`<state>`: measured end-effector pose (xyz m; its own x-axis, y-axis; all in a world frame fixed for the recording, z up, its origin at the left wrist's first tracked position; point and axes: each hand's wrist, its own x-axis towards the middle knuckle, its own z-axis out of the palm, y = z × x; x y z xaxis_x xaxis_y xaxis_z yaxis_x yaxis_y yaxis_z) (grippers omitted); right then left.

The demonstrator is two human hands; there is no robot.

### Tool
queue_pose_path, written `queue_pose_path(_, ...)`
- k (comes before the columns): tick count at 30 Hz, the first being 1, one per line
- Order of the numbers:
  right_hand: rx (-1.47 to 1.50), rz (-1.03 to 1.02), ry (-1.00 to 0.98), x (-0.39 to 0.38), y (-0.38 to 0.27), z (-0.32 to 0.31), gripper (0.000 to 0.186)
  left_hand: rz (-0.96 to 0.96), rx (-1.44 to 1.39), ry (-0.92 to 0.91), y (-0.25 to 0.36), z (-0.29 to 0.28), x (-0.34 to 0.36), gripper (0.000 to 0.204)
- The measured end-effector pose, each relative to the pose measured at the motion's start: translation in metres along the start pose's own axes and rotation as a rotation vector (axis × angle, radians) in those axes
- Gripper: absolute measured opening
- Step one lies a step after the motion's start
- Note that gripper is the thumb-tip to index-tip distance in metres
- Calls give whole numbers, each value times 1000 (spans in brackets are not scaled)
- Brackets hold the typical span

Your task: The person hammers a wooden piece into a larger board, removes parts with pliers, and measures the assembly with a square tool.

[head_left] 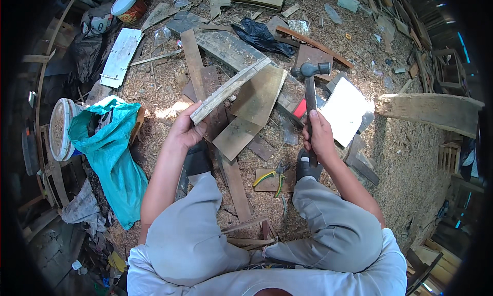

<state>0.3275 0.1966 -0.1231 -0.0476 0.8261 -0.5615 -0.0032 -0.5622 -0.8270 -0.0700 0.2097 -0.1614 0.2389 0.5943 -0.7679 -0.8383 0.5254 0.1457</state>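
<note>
My left hand is closed on the near end of a narrow wooden board, tilted with its far end up and to the right. Attached to or right behind that board is a thin brown panel; how they join I cannot tell. A second brown panel piece shows just below. My right hand grips the dark handle of a ball-peen hammer, its metal head pointing away from me. Pliers with yellow-green handles lie on a small board between my feet.
Loose planks and offcuts cover the sawdust floor ahead. To the left stand a teal sack and a white-lidded bucket. A white sheet lies right of the hammer, and a thick timber juts in farther right. A black plastic bag lies beyond.
</note>
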Motion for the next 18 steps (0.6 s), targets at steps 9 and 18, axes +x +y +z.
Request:
queue_pose_path(9,-15,26,18,2,5,-1,41,-567,-460,-331,-25,-12,4,68)
queue_pose_path(18,-21,44,-4,1,3,-3,41,-604,-269,-458,-34,-35,41,60)
